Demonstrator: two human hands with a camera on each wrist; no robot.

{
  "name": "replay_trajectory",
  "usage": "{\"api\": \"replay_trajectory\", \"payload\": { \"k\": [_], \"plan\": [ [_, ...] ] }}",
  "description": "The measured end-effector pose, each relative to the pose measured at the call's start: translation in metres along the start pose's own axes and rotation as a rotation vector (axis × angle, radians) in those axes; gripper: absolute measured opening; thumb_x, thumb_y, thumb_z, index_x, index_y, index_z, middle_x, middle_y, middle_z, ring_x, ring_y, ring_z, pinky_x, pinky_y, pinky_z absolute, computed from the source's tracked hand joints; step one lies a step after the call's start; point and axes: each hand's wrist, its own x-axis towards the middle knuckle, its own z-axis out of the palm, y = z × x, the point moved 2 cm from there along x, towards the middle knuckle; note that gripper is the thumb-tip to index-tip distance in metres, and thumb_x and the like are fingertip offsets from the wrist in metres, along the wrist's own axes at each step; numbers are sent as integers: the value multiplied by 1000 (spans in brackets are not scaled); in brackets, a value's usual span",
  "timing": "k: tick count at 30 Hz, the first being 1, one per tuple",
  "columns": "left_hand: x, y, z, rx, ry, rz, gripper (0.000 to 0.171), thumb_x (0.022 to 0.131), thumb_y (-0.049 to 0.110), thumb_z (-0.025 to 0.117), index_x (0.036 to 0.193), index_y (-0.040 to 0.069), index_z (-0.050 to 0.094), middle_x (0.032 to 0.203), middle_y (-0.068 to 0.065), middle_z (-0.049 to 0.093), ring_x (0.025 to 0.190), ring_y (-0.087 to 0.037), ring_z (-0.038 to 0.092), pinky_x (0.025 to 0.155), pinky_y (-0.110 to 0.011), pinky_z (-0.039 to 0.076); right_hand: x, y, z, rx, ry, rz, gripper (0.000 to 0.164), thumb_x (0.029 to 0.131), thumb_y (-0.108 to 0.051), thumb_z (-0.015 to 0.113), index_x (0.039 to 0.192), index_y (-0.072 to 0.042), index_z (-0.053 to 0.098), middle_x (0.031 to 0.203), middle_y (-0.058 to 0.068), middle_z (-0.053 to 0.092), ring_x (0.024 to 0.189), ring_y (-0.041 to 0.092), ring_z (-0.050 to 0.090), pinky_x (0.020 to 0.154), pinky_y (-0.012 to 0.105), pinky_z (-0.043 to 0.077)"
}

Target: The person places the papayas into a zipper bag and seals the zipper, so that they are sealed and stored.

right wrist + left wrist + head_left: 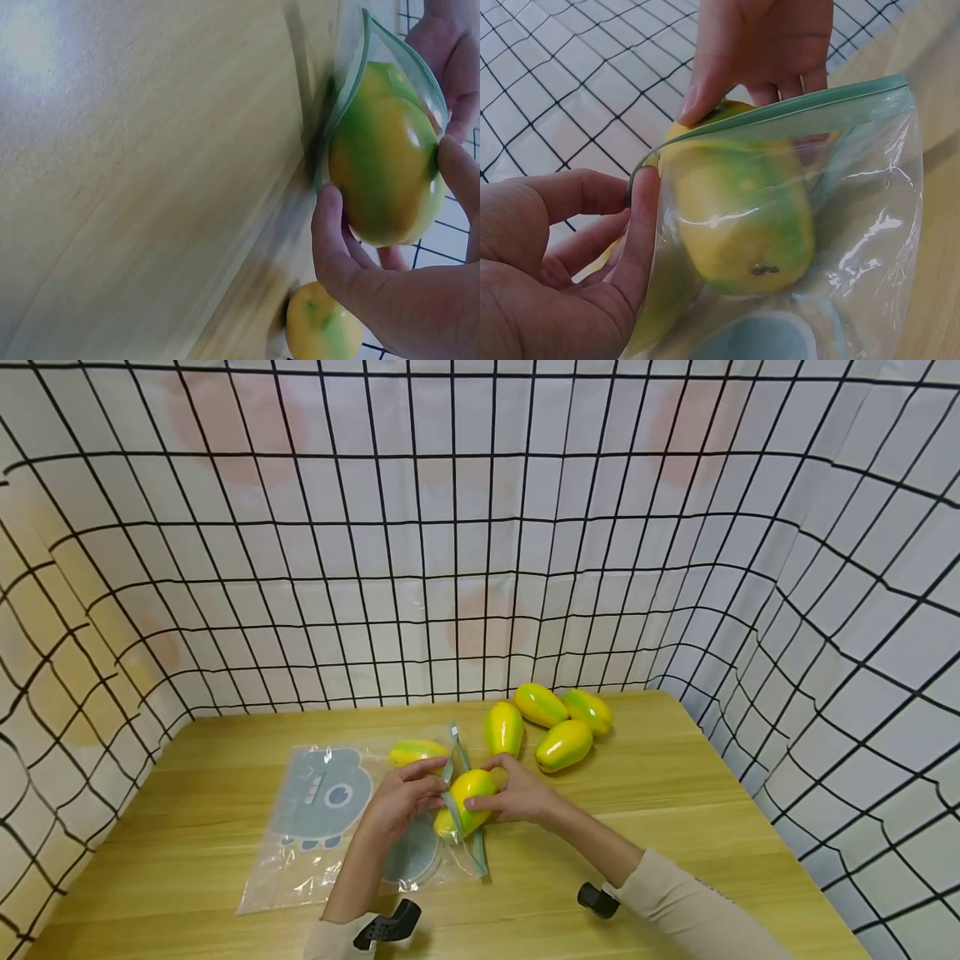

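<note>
A clear zip bag (330, 827) with a grey-blue cartoon print lies on the wooden table (675, 793). My left hand (408, 793) pinches the bag's green zip edge (780, 116) and holds the mouth up. My right hand (517, 793) grips a yellow-green mango (465, 802) that sits halfway through the bag's mouth (352, 90). In the left wrist view the mango (739, 217) shows through the plastic, with the right hand's fingers (705, 82) on its top. Another mango (416, 750) lies inside the bag at its far edge.
Several loose mangoes (558, 722) lie in a cluster on the table behind my hands. A white cloth with a black grid (450, 527) walls in the table on three sides. One loose mango (319, 330) shows below my right hand in the right wrist view.
</note>
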Motion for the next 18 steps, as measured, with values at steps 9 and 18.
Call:
{"api": "replay_trajectory", "payload": {
  "k": [9,18],
  "plan": [
    [0,1,1,8,26,-8,43,93,-2,62,136,-6,60,104,-12,68,74,-14,65,72,-24,61,-3,-3,-3,26,-121,18,65,90,-25,78,147,-14,48,124,16,63,92,20,69,85,41,60],
    [0,2,0,6,17,-3,44,93,-2,62,136,-7,59,100,-10,68,74,-13,65,72,-23,61,-8,-6,-3,105,-237,66,67,90,-7,68,150,-9,38,114,19,65,97,30,68,92,47,58]
  ]
}}
